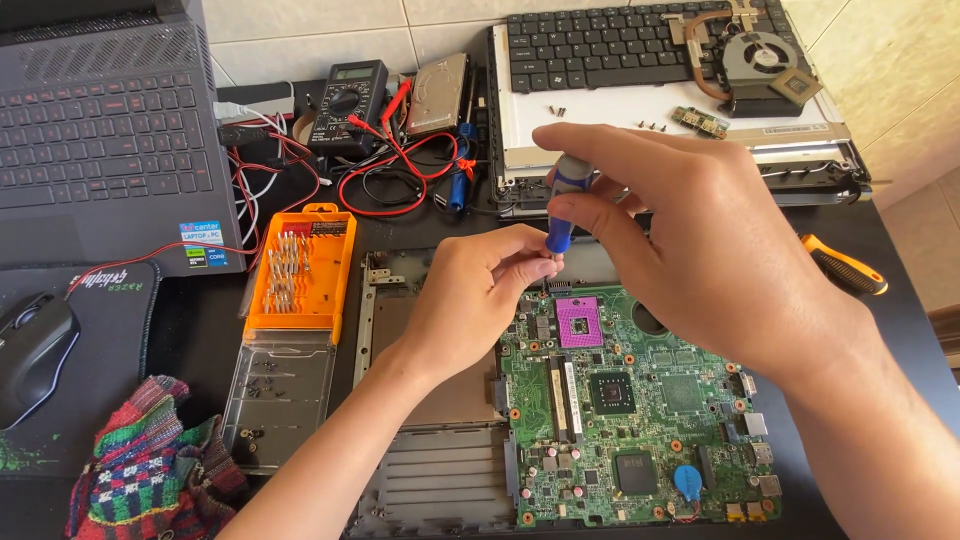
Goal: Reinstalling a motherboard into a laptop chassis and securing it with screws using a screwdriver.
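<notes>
A green laptop motherboard (640,410) lies in an open grey laptop base (430,470) on the dark table. My right hand (700,230) grips the top of a blue and grey screwdriver (562,215) held upright over the board's upper edge, near the purple processor socket (579,322). My left hand (480,290) pinches the screwdriver's lower shaft between its fingertips, steadying the tip. The tip itself is hidden behind my fingers.
An orange bit set (300,270) with a clear lid holding screws sits left of the base. A multimeter (348,105) with red leads, a black laptop (100,130), a mouse (35,345), a woven cloth (150,460), a dismantled keyboard assembly (660,90) and an orange-handled screwdriver (845,265) surround it.
</notes>
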